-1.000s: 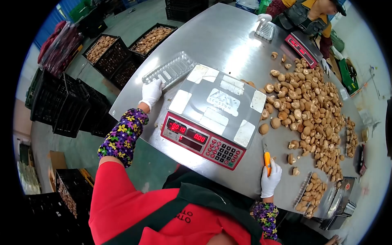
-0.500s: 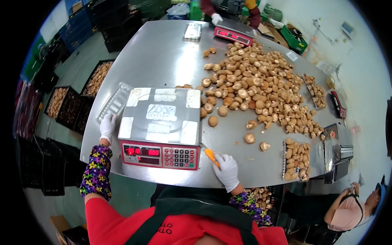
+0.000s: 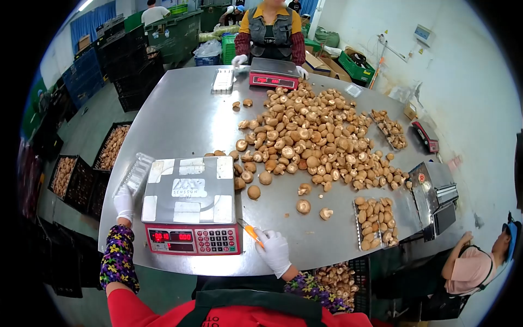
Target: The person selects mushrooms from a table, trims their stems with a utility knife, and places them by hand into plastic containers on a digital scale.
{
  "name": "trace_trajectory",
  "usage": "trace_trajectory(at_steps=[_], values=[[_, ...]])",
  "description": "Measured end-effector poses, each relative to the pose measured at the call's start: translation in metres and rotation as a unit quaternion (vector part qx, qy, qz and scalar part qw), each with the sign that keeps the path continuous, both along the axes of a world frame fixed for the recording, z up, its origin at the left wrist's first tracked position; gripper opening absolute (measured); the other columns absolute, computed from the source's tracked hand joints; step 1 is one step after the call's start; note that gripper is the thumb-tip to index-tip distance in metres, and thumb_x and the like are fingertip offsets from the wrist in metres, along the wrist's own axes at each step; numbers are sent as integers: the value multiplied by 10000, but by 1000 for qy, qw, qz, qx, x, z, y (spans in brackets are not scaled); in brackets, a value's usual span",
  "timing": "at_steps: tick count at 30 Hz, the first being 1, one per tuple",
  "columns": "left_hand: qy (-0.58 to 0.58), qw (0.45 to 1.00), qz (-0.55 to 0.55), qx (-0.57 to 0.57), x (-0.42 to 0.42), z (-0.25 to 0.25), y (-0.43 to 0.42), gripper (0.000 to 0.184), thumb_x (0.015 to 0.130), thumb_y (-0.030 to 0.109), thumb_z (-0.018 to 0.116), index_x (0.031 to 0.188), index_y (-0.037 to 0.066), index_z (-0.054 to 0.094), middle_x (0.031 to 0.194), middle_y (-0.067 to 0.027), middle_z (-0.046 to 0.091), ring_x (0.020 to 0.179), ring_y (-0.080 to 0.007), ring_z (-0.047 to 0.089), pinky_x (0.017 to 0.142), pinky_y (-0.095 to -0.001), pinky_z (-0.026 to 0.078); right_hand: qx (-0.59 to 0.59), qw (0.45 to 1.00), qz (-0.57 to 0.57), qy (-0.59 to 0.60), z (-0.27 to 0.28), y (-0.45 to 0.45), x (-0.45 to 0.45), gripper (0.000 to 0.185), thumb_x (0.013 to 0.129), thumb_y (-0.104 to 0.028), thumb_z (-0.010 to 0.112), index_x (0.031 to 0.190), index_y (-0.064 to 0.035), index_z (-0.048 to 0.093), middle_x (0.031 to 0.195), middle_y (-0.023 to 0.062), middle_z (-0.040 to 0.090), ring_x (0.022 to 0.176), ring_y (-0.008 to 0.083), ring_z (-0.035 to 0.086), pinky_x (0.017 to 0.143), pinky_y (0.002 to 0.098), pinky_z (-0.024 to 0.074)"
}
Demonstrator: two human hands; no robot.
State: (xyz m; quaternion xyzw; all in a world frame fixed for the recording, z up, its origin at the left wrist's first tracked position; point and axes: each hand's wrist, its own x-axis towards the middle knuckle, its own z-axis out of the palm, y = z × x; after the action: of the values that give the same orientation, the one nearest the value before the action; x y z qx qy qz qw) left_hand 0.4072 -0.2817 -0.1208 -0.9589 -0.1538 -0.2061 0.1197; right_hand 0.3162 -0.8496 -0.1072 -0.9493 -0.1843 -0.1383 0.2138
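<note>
My left hand (image 3: 124,204), in a white glove, grips the near end of a clear plastic tray (image 3: 136,171) left of the scale. My gloved right hand (image 3: 275,253) is closed around the orange handle of a knife (image 3: 253,233), whose thin blade points toward the scale's front right corner. Between my hands stands a red weighing scale (image 3: 188,191) with a bare metal pan; its lit display shows -0.010 and 0.00. A large heap of shiitake mushrooms (image 3: 305,136) covers the table beyond, with a few loose ones near the scale.
Filled mushroom trays (image 3: 376,222) lie at the right, beside a metal machine (image 3: 433,196). Across the steel table (image 3: 190,109), a co-worker (image 3: 269,32) stands behind another scale (image 3: 274,71). Another person (image 3: 474,267) is at the right. Black crates (image 3: 68,182) with mushrooms stand on the left floor.
The view has tilted up, bringing the co-worker across the table further into sight. Both my hands stay in about the same places, with the tray and the knife.
</note>
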Motion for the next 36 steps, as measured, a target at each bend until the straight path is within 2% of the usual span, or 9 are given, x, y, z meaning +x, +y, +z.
trace_trajectory(at_steps=[5, 7, 13, 18, 20, 28, 32, 34, 36], values=[[-143, 988, 44, 40, -18, 102, -45, 102, 918, 182, 572, 891, 86, 550, 773, -116, 565, 689, -320, 594, 623, -469, 469, -16, 1000, 3, 13, -3, 7, 3, 456, 813, -233, 676, 1262, -195, 603, 932, 58, 581, 820, 257, 597, 703, 394, 505], [-226, 967, -108, 45, -31, 136, -89, 120, 878, 138, 623, 883, 77, 519, 807, -113, 537, 730, -313, 550, 651, -440, 439, -10, 1000, 15, 20, -2, 14, 3, 470, 813, -241, 675, 1272, -186, 590, 934, 58, 582, 830, 255, 601, 701, 387, 509], [-116, 930, -348, 3, -58, 122, -165, 196, 763, 53, 670, 885, 100, 524, 851, -85, 548, 812, -309, 549, 764, -434, 440, 18, 997, 51, 54, 12, 23, 11, 469, 835, -234, 661, 1282, -117, 582, 1044, 108, 610, 938, 307, 607, 806, 400, 509], [-4, 919, -392, -48, -77, 125, -189, 219, 793, 129, 682, 976, 100, 567, 920, -81, 559, 903, -298, 548, 874, -446, 422, 149, 982, 33, 115, 37, 26, 51, 487, 896, -234, 623, 1329, -35, 526, 1167, 179, 600, 1057, 340, 602, 906, 414, 490], [-88, 917, -375, -102, -85, 131, -203, 277, 845, 204, 666, 1079, 82, 583, 1014, -94, 585, 965, -292, 561, 916, -429, 415, 376, 900, 81, 203, 42, 43, 73, 536, 954, -260, 551, 1373, 59, 449, 1265, 287, 561, 1189, 394, 546, 1000, 396, 438], [-265, 863, -299, -309, -139, 62, -222, 362, 1010, 245, 498, 1272, -3, 527, 1181, -174, 565, 1125, -304, 536, 961, -392, 435, 406, 858, 130, 286, 21, 86, 95, 799, 981, -340, 527, 1505, 97, 112, 1394, 330, 454, 1322, 376, 457, 1069, 353, 377], [-303, 869, -165, -355, -153, 25, -221, 383, 1031, 276, 467, 1291, -2, 512, 1223, -166, 540, 1140, -287, 528, 976, -390, 426, 366, 831, 170, 383, 23, 86, 91, 791, 971, -349, 539, 1516, 65, 143, 1278, 315, 564, 1197, 389, 570, 1027, 363, 425], [-335, 836, -62, -430, -158, 10, -213, 388, 1053, 235, 438, 1353, -12, 446, 1287, -134, 496, 1176, -217, 503, 996, -346, 417, 229, 899, 185, 323, 56, 71, 113, 498, 969, -338, 529, 1333, 2, 541, 1057, 247, 680, 1015, 329, 666, 888, 377, 497], [-336, 858, -51, -386, -155, 17, -220, 389, 1059, 235, 426, 1355, -17, 442, 1303, -128, 491, 1199, -223, 491, 1032, -347, 395, 220, 908, 124, 334, 90, 66, 161, 375, 943, -339, 528, 1151, -64, 677, 975, 196, 698, 898, 330, 676, 814, 399, 512]])
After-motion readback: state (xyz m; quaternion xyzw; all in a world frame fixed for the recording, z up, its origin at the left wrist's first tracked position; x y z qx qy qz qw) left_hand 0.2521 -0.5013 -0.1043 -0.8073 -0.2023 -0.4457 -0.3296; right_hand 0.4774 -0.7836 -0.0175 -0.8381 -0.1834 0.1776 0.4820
